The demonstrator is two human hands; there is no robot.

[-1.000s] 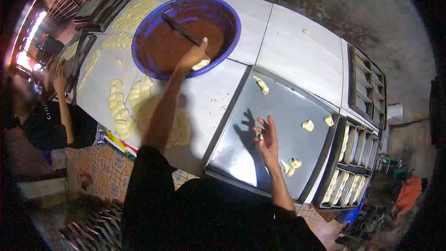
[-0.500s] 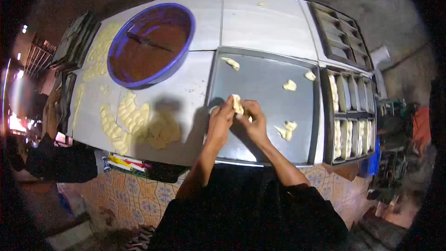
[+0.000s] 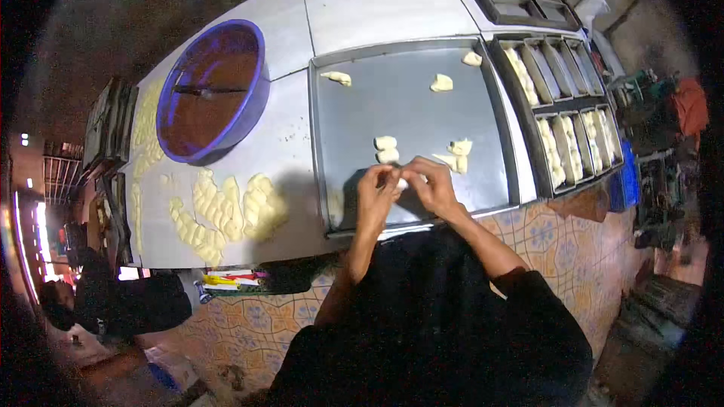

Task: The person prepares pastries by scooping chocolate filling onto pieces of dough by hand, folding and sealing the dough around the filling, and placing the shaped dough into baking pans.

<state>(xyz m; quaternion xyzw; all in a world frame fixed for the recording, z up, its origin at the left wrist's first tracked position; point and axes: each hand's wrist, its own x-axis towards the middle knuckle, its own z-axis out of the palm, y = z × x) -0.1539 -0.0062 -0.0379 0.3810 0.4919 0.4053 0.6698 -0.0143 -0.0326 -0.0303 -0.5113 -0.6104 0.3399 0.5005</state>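
Observation:
Over the near part of a wide grey metal tray (image 3: 362,113), my left hand (image 3: 377,190) and my right hand (image 3: 431,187) meet with fingers pinched together. A small pale piece of dough (image 3: 402,183) shows between their fingertips, mostly covered by the fingers. Just beyond them, two rounded dough lumps (image 3: 386,150) lie one behind the other on the tray. To the right sits another cluster of dough lumps (image 3: 458,152). Farther back are a long dough piece (image 3: 336,78), a single lump (image 3: 442,83) and one in the far right corner (image 3: 472,59).
Left of the tray, cut dough strips (image 3: 226,211) lie on the white tabletop (image 3: 290,132). A purple basin (image 3: 260,94) with brown filling and a stick-like tool stands behind them. Sectioned loaf tins (image 3: 539,117), some holding dough, line the right. Another person's dark sleeve (image 3: 143,301) is at left.
The view has shifted and turned. The dough lump held up between my fingers is now down on the tray, in a pair. My hands have drawn back toward the near edge.

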